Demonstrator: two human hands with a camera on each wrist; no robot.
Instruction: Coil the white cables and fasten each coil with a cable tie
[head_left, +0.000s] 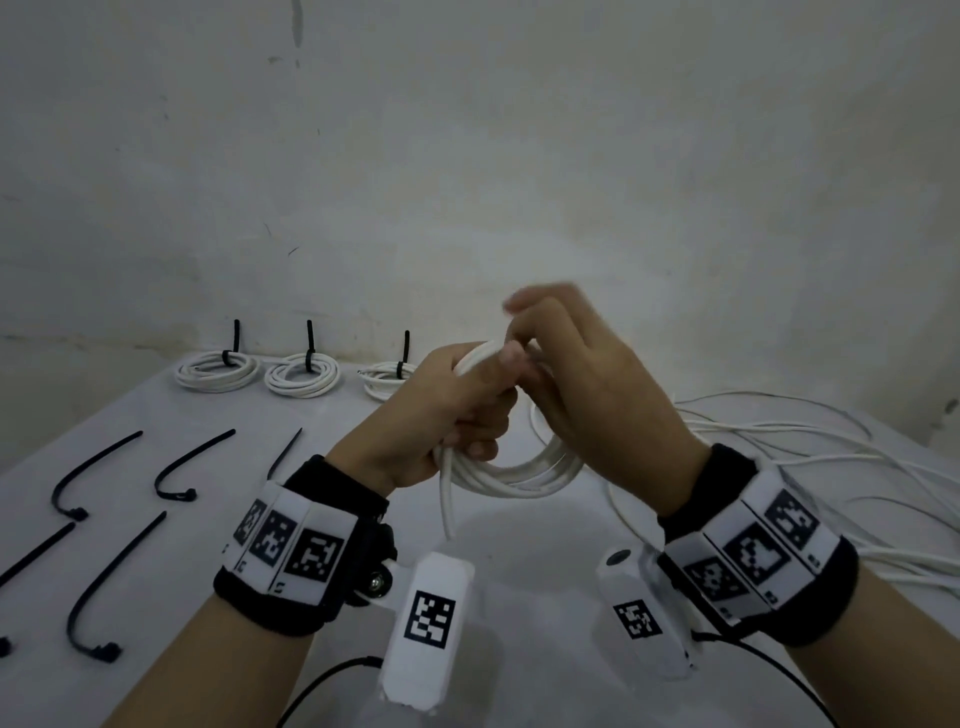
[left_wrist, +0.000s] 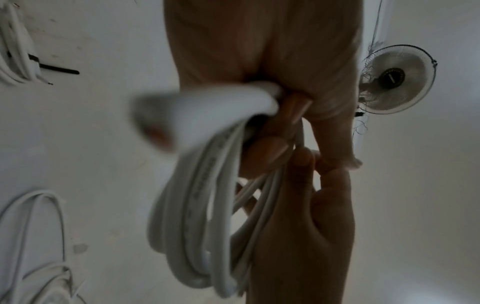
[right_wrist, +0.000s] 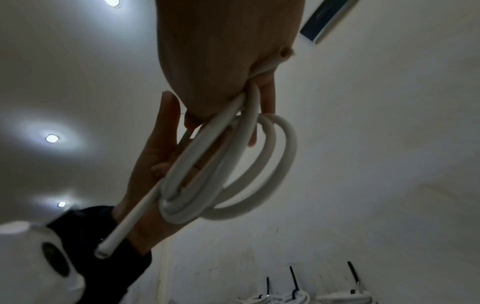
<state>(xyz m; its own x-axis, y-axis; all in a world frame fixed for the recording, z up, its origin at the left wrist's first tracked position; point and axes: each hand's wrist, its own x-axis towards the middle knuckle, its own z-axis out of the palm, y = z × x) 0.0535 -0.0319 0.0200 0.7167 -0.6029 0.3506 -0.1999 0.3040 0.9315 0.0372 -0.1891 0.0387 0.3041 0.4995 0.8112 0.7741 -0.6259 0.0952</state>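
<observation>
Item: coil in progress (head_left: 511, 470), white cable, several turns, being held above the worktop (head_left: 322, 415) at centre, clear of the surface.

Left hand (head_left: 441, 415): fingers curled around the gathered turns at the coil's 10 o'clock side, thumb pressing on top; one cut end is hanging down from this grip toward 6 o'clock.

Right hand (head_left: 587, 400): at the coil's 1 o'clock edge, fingers blurred; the right wrist view is showing cable passing under its palm, so it is judged to be clasping the running strand and laying it onto the bundle.

Loose cable (head_left: 810, 467): uncoiled lengths are trailing over the worktop toward 3 o'clock, feeding the coil.

Finished coils (head_left: 215, 370): three, each cinched with a black tie, are sitting in a row at 11 o'clock against the wall.

Spare cable ties (head_left: 98, 470): black, lying apart from one another at 9 o'clock, none yet picked up.

Handling note, judged: each new turn is best laid to the size of those already in the left hand, thumb lifting only briefly to admit it. The right hand should be sliding along the strand to draw slack without snagging the tangle at 3 o'clock. Turns in the right wrist view are splaying apart; squeezing them flush before reaching for a tie would be keeping the bundle from springing open.
</observation>
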